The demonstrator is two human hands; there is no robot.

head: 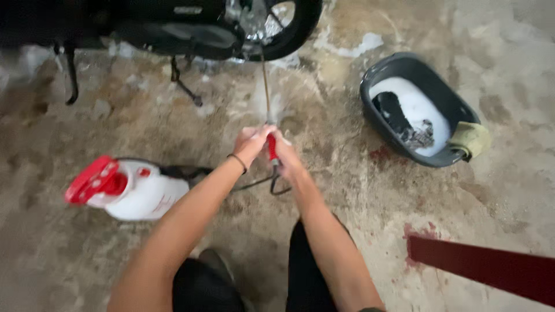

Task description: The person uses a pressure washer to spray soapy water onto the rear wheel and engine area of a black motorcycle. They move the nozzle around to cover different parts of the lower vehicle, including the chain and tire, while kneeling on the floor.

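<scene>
The floor (358,190) is rough grey-brown concrete with wet patches, white foam and red stains. A black motorbike (173,26) stands far beyond the hands. A dark tub (378,72) of soapy water sits to their right.

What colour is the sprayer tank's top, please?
Red, on the white sprayer tank, seen in the head view.

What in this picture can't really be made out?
- Motorcycle: cut off by the top edge, so only its underside, stand and part of a wheel show.
- Spray wand grip: mostly covered by the left hand and right hand.
- Things in the basin: dark shapes sunk in foam, unidentifiable.
- Red strip: cut off at the right edge.
</scene>
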